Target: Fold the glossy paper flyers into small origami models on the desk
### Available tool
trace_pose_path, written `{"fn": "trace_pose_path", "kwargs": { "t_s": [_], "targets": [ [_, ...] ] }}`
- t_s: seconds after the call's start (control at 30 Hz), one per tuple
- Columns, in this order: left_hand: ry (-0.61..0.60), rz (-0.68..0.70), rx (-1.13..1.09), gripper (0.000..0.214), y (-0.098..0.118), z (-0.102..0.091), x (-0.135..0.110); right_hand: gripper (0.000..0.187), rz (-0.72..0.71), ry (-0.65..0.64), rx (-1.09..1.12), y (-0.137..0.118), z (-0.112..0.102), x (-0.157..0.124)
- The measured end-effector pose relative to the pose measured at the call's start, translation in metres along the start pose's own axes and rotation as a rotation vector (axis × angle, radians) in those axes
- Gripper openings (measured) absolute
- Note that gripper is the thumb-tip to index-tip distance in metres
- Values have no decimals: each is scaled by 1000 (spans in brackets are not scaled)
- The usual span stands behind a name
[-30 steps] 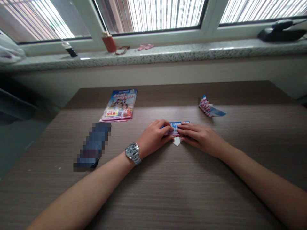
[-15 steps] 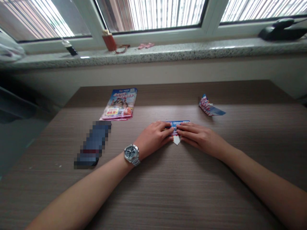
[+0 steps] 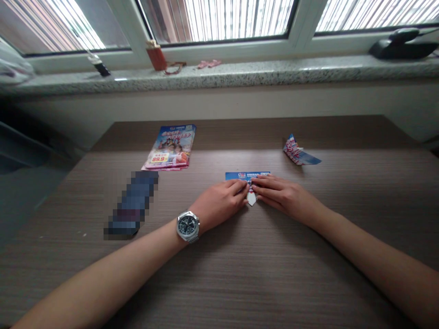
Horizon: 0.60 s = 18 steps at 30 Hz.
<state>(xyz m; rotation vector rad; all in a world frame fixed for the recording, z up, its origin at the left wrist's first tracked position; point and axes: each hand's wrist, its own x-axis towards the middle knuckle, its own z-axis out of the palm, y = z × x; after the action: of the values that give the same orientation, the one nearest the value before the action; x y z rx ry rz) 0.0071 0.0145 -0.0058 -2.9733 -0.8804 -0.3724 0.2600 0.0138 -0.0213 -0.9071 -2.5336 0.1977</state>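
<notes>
A partly folded blue printed leaflet (image 3: 247, 176) lies flat at the middle of the wooden table (image 3: 240, 274), with a small white point showing at its near edge. My left hand (image 3: 219, 203), a watch on its wrist, presses on the leaflet's near left part with fingers close together. From the right, my right hand (image 3: 283, 196) presses its stretched fingers on the near right part. The fingertips of both hands nearly meet over the white point.
A stack of colourful leaflets (image 3: 170, 148) lies at the back left. A folded paper piece (image 3: 298, 153) sits at the back right. A blurred dark object (image 3: 132, 205) lies to the left. On the stone windowsill (image 3: 240, 75) stand a red container (image 3: 156, 55) and small items.
Both hands have slid toward me along the leaflet, uncovering its blue far edge. The fingertips now sit at the near edge by the white point.
</notes>
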Motion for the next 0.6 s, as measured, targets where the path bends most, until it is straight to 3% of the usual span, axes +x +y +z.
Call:
{"fn": "trace_pose_path", "kwargs": {
  "t_s": [0.37, 0.6],
  "targets": [
    [-10, 13, -127, 50, 0, -2, -11, 35, 38, 28, 60, -3, 2, -2],
    [19, 38, -42, 44, 5, 1, -11, 29, 35, 25, 70, -7, 0, -2]
  ]
}}
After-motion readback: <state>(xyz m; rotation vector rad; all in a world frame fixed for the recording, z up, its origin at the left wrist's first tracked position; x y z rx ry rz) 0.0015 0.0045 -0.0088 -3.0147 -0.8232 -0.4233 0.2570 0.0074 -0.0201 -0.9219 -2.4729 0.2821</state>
